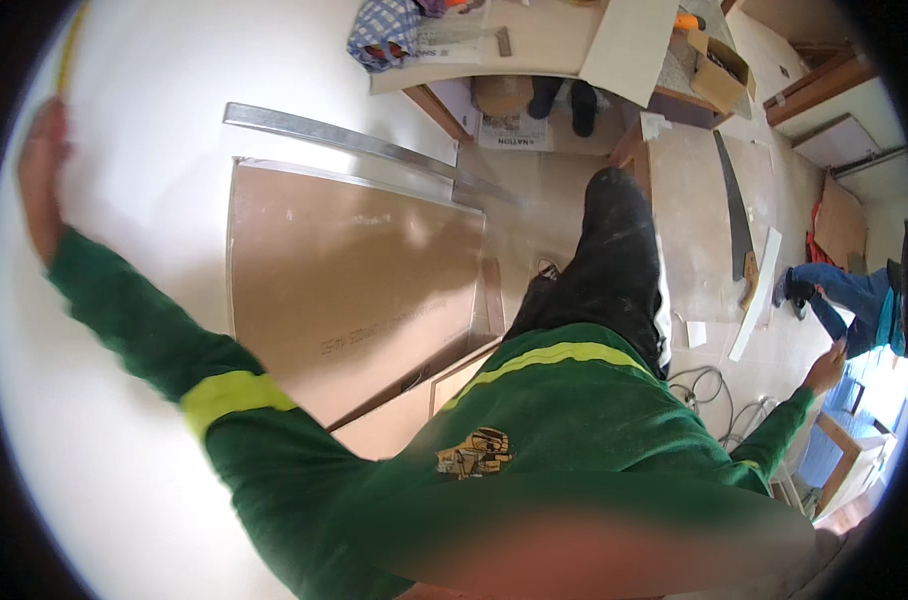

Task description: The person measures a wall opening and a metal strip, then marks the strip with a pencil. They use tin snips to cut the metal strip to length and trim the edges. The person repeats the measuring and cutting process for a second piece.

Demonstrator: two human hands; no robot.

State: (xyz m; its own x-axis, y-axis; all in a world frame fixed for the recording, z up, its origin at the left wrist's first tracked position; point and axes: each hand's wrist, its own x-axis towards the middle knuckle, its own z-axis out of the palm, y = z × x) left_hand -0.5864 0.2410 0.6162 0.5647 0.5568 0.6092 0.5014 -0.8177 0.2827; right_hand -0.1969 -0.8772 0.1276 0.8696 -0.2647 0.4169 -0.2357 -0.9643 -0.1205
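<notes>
My left hand [44,175] is raised beside the white wall [144,220] at the far left. Its fingers are closed around the lower end of a yellow tape measure [69,55], whose blade runs up from the hand. Something reddish shows at the fingers, but blur hides its shape. Over at the right, my right hand [826,370] is held out with fingers drawn together; what is in them, if anything, is too small to name. Below the left hand's level, a large brown board [354,270] leans at the wall, under a long metal straightedge [339,135].
Ahead is a table [534,45] with a blue checked bag [384,35]. A handsaw [736,200] and a white strip [756,295] lie on a large sheet [689,220]. Cables [719,395] coil on the floor. Another person in jeans [839,290] is at right, near a cardboard box [719,72].
</notes>
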